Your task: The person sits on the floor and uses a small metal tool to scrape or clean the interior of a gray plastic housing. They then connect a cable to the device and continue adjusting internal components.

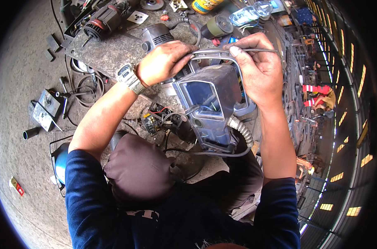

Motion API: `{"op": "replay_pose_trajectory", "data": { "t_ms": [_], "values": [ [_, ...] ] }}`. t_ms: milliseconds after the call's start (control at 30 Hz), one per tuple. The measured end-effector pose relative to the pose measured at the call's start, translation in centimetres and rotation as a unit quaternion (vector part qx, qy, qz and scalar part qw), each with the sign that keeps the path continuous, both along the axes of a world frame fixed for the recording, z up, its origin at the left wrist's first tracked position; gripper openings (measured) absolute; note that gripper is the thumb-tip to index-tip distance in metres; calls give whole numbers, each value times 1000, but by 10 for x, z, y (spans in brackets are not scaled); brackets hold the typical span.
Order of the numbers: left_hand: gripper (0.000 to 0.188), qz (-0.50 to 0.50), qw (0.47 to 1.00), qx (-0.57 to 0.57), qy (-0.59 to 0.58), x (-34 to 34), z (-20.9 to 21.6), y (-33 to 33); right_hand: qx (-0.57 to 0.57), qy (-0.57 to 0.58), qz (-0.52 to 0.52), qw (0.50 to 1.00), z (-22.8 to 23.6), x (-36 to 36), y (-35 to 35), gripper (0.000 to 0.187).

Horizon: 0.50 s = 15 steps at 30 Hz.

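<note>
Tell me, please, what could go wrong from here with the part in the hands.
The thin dark-grey strip might slip or spring away: the right hand pinches it with one end sticking out freely.

The thin grey cable lying across the opening of the hollow dark-grey housing could snag or get tugged if the housing shifts.

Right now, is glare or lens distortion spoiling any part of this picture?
Head view, centre: left hand and right hand look fairly sharp; head view, right: the glowing panels bend along an arc; head view, top: the clear bottle carries bright highlights; head view, corners: black.
</note>
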<state>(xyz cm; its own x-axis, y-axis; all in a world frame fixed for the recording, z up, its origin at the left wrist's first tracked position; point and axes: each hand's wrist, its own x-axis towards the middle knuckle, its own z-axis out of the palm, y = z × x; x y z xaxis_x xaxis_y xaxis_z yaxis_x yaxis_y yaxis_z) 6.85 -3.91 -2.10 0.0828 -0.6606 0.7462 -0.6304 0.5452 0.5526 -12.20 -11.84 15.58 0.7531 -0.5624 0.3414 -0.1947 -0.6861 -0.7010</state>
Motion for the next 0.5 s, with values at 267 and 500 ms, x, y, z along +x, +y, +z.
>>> {"op": "replay_pose_trajectory", "data": {
  "t_ms": [267, 500],
  "values": [
    [24, 2, 1000, 12, 4, 2, 4, 2, 10, 0, 10, 1000, 2, 3, 10, 7],
    [25, 10, 1000, 12, 17, -3, 4, 2, -29, -12, 44, 999, 1, 0, 9, 7]
  ]
}}
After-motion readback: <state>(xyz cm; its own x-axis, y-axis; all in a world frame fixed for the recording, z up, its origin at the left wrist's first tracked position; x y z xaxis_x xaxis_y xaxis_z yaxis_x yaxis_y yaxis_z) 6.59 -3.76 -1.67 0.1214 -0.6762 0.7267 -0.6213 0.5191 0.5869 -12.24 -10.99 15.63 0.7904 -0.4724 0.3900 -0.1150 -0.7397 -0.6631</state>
